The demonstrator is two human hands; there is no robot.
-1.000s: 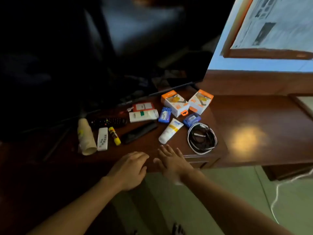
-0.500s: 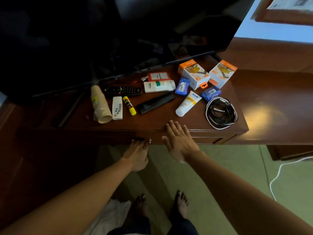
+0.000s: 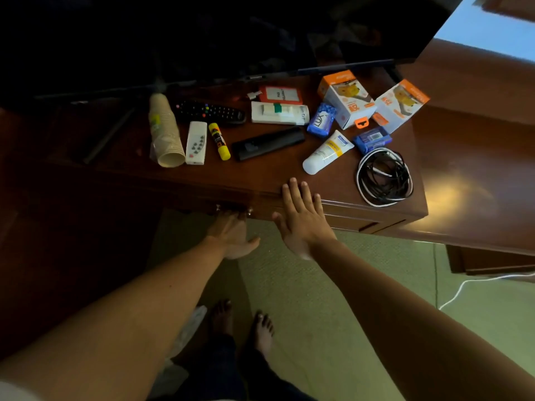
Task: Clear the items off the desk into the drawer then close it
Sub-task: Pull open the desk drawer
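Under the front edge of the bench (image 3: 202, 180), your left hand (image 3: 231, 235) was reaching palm-up to the drawer handle (image 3: 233, 208). Your fingertips were hidden beneath it, so I cannot tell if they had already closed on it. The drawer (image 3: 289, 211) looked shut, or almost shut, and I judge this reach was to pull it out first, because nothing could go inside before that.

Your right hand (image 3: 301, 221) was flat, with all fingers (image 3: 293, 192) spread wide and straight. The tips lay over the bench edge, holding nothing. Probably it was placed there to steady you, or the bench, during the pull.

All the items were on top of the bench, none cleared yet. On the left lay the stack of paper cups (image 3: 165, 131), the white remote (image 3: 197, 143), the glue stick (image 3: 219, 141) and the black remote (image 3: 210, 111). In the middle was a long black bar (image 3: 267, 143) and a white tube (image 3: 327, 151). The coiled cables (image 3: 385, 176) lay near the right corner, with two orange-and-white boxes (image 3: 347, 98) behind them.
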